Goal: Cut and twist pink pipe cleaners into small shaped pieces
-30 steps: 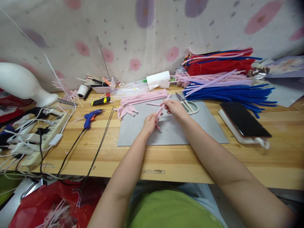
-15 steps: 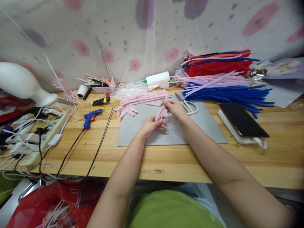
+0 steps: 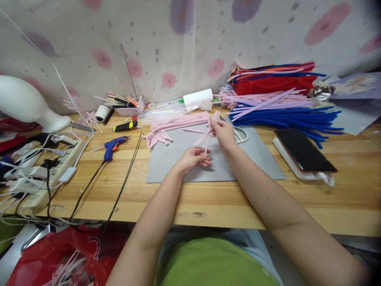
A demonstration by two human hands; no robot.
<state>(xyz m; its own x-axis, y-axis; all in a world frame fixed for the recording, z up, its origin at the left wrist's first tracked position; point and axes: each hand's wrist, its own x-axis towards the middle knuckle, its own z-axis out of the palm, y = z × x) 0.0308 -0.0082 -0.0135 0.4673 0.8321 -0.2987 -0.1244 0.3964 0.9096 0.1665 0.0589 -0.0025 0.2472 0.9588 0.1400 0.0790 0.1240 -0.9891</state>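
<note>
Both hands work a bent pink pipe cleaner above the grey cutting mat. My left hand pinches its lower end, fingers curled. Farther back, my right hand grips the upper end, with the tip sticking out past the fingers. A pile of loose pink pipe cleaners lies just behind the hands at the mat's far edge. Finished pink folded pieces rest at the mat's far left corner. Scissors lie partly hidden behind my right hand.
Stacks of blue, lilac and red pipe cleaners fill the back right. A phone lies right of the mat. A blue glue gun, a utility knife, a power strip and a white foam head sit to the left.
My right hand has lifted and moved a little right and back with the upper end. My left hand has slid down and turned palm-up, so the pipe cleaner now stretches between them.
</note>
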